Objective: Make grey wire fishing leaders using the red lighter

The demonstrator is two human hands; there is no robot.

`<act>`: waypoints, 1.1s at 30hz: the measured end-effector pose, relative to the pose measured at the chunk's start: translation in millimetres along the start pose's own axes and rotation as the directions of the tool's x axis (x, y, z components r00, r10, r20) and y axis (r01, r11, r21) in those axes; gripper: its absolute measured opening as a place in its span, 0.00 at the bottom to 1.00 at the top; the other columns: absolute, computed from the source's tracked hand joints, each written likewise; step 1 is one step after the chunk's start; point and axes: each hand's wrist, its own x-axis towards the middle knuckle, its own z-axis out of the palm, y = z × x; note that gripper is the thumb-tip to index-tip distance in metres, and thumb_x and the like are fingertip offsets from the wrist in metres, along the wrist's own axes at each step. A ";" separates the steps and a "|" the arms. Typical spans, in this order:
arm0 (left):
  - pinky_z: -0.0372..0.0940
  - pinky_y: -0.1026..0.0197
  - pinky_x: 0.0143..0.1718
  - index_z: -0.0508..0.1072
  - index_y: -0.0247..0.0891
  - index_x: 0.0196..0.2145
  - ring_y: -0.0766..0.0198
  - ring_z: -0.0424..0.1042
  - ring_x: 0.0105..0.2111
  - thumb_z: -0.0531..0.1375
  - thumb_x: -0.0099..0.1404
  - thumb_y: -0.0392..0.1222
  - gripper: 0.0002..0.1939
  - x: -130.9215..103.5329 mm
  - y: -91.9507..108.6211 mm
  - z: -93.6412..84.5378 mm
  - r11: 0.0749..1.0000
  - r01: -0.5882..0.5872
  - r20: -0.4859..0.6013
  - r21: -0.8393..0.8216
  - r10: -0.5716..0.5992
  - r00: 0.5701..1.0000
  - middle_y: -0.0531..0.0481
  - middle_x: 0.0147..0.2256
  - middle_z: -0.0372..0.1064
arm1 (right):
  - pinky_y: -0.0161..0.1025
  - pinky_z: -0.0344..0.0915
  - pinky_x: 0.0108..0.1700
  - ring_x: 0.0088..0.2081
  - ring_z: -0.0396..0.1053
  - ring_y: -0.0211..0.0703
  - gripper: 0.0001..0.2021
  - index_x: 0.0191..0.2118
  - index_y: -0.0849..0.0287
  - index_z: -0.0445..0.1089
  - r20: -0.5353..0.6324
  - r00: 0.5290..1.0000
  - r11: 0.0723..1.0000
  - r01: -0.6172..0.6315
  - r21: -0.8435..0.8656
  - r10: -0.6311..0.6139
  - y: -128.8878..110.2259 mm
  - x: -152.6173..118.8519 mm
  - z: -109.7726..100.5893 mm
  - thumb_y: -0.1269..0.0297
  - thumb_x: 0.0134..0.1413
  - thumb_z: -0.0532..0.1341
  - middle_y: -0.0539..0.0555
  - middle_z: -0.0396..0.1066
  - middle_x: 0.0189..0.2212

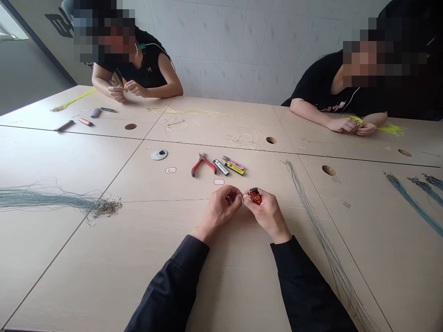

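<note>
Currently right hand [268,213] is gripping a red lighter [255,196] in closed fingers above the counter [104,258], left hand [221,207] is pinching something tiny beside it, just below the red-handled pliers [202,164].

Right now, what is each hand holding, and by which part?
The right hand grips a small red lighter by its lower body. The left hand pinches something tiny at its fingertips; too small to identify.

A pale wooden bench [104,258] is seen, made of joined panels with round holes. On it are laid red-handled pliers [202,164], two lighters [228,166], a round disc [159,154], grey wire bundles [51,199] and yellow strands [194,111].
</note>
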 end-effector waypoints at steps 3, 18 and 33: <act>0.57 0.67 0.25 0.69 0.36 0.27 0.71 0.61 0.23 0.58 0.60 0.39 0.06 0.4 -1.7 1.4 1.000 0.021 0.007 -0.001 -0.021 1.000 0.53 0.24 0.66 | 0.32 0.57 0.28 0.24 0.57 0.35 0.10 0.30 0.60 0.69 -0.002 1.000 0.999 0.017 -0.030 -0.017 -0.9 -0.3 1.3 0.58 0.52 0.59 0.47 0.63 0.22; 0.58 0.66 0.27 0.71 0.34 0.33 0.70 0.62 0.25 0.57 0.65 0.48 0.13 2.1 -5.5 -0.4 0.979 0.093 -0.010 -0.181 -0.097 0.995 0.51 0.29 0.68 | 0.34 0.62 0.33 0.29 0.64 0.38 0.15 0.37 0.62 0.74 -0.045 0.997 0.994 -0.061 0.094 0.066 -0.7 0.6 1.8 0.54 0.53 0.61 0.52 0.72 0.31; 0.60 0.67 0.29 0.71 0.36 0.31 0.70 0.65 0.26 0.57 0.65 0.41 0.07 -0.1 -7.3 2.4 1.000 -0.023 0.007 -0.003 0.023 1.000 0.52 0.28 0.69 | 0.32 0.57 0.28 0.25 0.57 0.35 0.12 0.30 0.61 0.70 -0.038 0.998 0.997 -0.040 0.073 0.043 2.1 0.6 4.2 0.56 0.53 0.62 0.47 0.62 0.22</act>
